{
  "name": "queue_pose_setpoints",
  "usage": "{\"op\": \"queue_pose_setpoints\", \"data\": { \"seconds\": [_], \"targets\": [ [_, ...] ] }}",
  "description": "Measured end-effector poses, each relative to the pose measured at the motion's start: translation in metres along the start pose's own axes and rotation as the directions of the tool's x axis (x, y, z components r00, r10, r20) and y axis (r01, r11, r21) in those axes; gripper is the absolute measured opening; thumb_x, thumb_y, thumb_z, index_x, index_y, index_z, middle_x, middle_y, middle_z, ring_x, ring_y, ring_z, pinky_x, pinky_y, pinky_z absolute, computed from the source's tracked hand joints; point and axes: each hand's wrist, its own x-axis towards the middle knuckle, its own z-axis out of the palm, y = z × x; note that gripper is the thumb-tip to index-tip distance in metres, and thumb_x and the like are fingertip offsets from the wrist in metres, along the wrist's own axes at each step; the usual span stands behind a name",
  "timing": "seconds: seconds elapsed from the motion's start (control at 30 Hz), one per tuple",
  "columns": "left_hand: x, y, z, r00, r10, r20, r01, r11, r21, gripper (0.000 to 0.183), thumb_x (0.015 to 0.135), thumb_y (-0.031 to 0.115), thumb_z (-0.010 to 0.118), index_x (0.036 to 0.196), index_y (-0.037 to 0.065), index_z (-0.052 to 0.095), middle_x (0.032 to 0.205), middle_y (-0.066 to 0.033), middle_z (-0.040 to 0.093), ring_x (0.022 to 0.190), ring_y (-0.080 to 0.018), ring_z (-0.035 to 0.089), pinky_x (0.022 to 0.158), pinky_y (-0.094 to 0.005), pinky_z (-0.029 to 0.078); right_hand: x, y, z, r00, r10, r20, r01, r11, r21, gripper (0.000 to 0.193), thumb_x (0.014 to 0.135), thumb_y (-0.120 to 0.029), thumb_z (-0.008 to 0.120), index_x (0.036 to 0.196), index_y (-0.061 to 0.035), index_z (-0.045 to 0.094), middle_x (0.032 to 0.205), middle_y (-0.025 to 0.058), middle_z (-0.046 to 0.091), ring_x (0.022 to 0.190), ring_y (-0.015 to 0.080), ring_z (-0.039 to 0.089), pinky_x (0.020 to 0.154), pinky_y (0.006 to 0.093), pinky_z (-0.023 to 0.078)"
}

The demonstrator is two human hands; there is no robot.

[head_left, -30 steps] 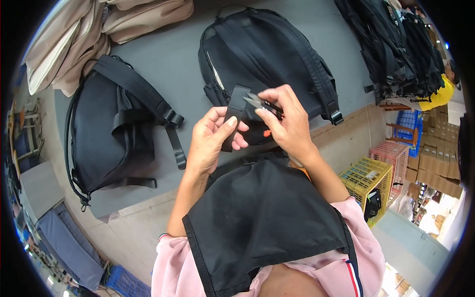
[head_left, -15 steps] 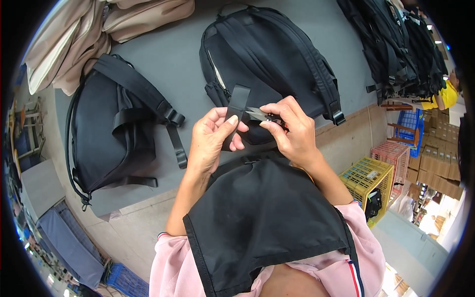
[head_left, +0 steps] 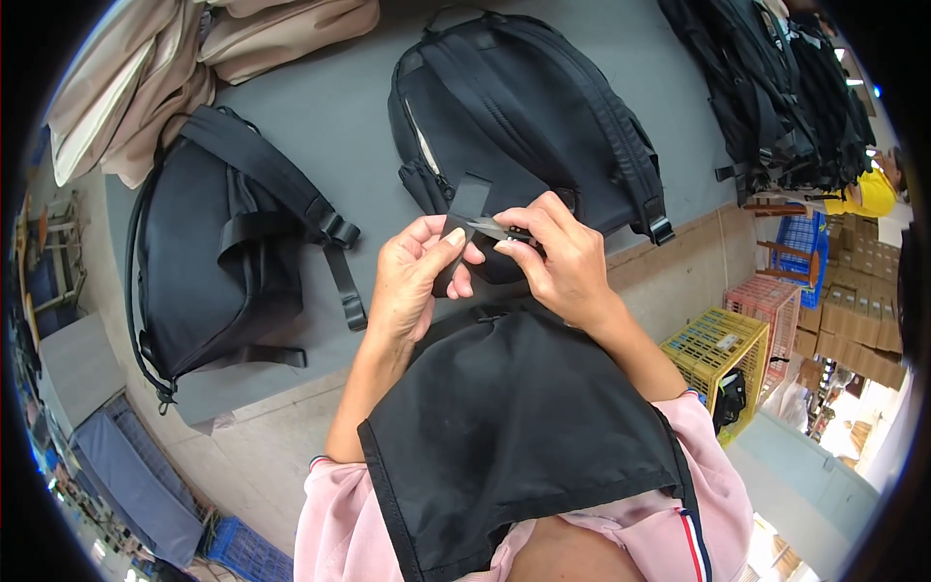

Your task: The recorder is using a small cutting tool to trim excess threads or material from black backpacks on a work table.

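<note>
a grey counter (head_left: 335,126) carries a black backpack (head_left: 485,97); at its near end, the fingers of the left hand (head_left: 409,267) pinch a black strap (head_left: 472,194), those of the right hand (head_left: 564,254) grip small snips (head_left: 491,231), blades at the strap. trimming seems under way, no cut visible.

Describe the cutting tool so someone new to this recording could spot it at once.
On the grey table, find the black backpack at upper centre. By its lower edge, the right hand holds the snips, tips at the black strap pinched in the left hand. Their pointed, pale metal blades stand out against the black strap and backpack.
</note>
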Motion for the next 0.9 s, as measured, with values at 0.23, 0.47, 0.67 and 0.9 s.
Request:
{"op": "queue_pose_setpoints", "data": {
  "seconds": [0.23, 0.47, 0.67, 0.9],
  "targets": [
    [0.0, -0.004, -0.005, 1.0, -0.011, -0.006, 0.011, 1.0, -0.008, 0.018, 0.088, 0.015, 0.059, 0.097, -0.001, 0.056, 0.075, -0.0072, 0.064, 0.049, -0.0088, 0.054, 0.045, -0.0196, 0.042, -0.004, 0.002, 0.001, 0.999, -0.025, 0.033, 0.025, 1.0, 0.0, 0.015, 0.073, -0.007, 0.068, 0.087, -0.005, 0.062, 0.075, 0.005, 0.052, 0.06, 0.0204, 0.057, 0.052, 0.0298, 0.045],
    [-0.002, -0.008, 0.003, 0.995, 0.096, -0.014, -0.094, 0.989, 0.115, 0.017, 0.09, 0.01, 0.056, 0.102, -0.001, 0.057, 0.078, -0.008, 0.064, 0.053, -0.0094, 0.056, 0.049, -0.0194, 0.043, 0.012, 0.0, -0.004, 0.892, 0.411, 0.187, -0.425, 0.622, 0.657, 0.021, 0.078, -0.001, 0.066, 0.098, -0.0009, 0.059, 0.078, -0.0019, 0.051, 0.072, 0.0035, 0.053, 0.058, 0.0183, 0.04],
    [-0.005, -0.009, 0.002, 0.991, 0.135, -0.003, -0.135, 0.991, -0.013, 0.027, 0.09, 0.01, 0.056, 0.114, -0.002, 0.056, 0.095, -0.0108, 0.065, 0.081, -0.0123, 0.063, 0.065, -0.0201, 0.049, 0.004, -0.008, 0.017, 0.947, -0.321, -0.003, 0.321, 0.947, 0.009, 0.029, 0.059, 0.001, 0.063, 0.087, -0.0087, 0.064, 0.071, 0.0041, 0.054, 0.058, 0.0194, 0.059, 0.049, 0.0297, 0.047],
    [-0.011, -0.011, 0.0, 0.989, 0.132, 0.063, -0.129, 0.99, -0.049, 0.04, 0.089, 0.01, 0.057, 0.125, -0.003, 0.048, 0.106, -0.0134, 0.063, 0.093, -0.0151, 0.061, 0.083, -0.0274, 0.049, -0.011, 0.0, 0.016, 0.963, -0.268, 0.042, 0.267, 0.963, 0.027, 0.037, 0.061, 0.001, 0.064, 0.096, -0.0103, 0.063, 0.075, 0.0046, 0.057, 0.06, 0.0205, 0.059, 0.052, 0.0301, 0.048]
  ]
}}
